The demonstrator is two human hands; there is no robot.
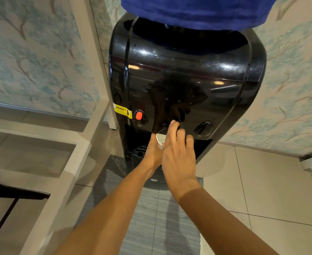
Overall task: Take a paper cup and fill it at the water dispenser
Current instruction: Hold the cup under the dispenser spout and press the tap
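A glossy black water dispenser (pixel 186 70) stands against the wall with a blue-covered bottle (pixel 197 10) on top. My left hand (pixel 152 153) holds a white paper cup (pixel 160 139) in the dispensing bay under the middle tap. Only a part of the cup's rim shows between my two hands. My right hand (pixel 178 155) lies over the cup, its index finger stretched up onto the middle button (pixel 167 124). A red button (pixel 139 115) sits to the left and a dark button (pixel 204 128) to the right. Whether water is flowing is hidden.
A white frame shelf (pixel 74 144) stands close on the left of the dispenser. A grey woven mat (pixel 157 218) lies on the tiled floor in front. A yellow warning label (pixel 121 110) is stuck beside the red button. Patterned wallpaper covers the wall behind.
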